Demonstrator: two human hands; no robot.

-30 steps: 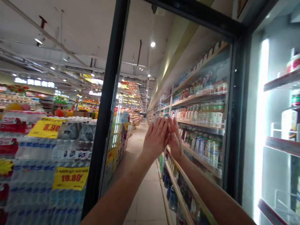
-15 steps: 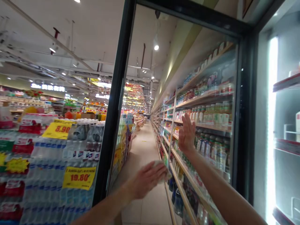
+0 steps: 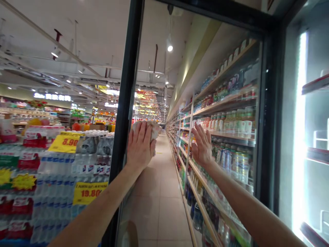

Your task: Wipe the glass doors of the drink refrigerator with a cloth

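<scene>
A glass door with a black frame point(image 3: 130, 61) stands in front of me. My left hand point(image 3: 140, 144) lies flat over a crumpled pale cloth point(image 3: 153, 132), pressing it to the glass near the frame's left upright. Part of the cloth is hidden under the palm and fingers. On the right half of the pane, my right hand point(image 3: 202, 145) is raised with its fingers apart and nothing in it. Its palm faces the glass; whether it touches the pane, I cannot tell.
A lit cooler interior with shelves point(image 3: 317, 156) is at the right edge. Stacked water-bottle packs point(image 3: 52, 192) with yellow price signs point(image 3: 89, 192) stand left of the door. Through the glass appear a tiled aisle point(image 3: 164, 185) and long drink shelves point(image 3: 231, 133).
My left hand has moved the cloth up and to the left, from the middle of the pane to beside the left upright. The right hand stays nearly in place, fingers a little more spread.
</scene>
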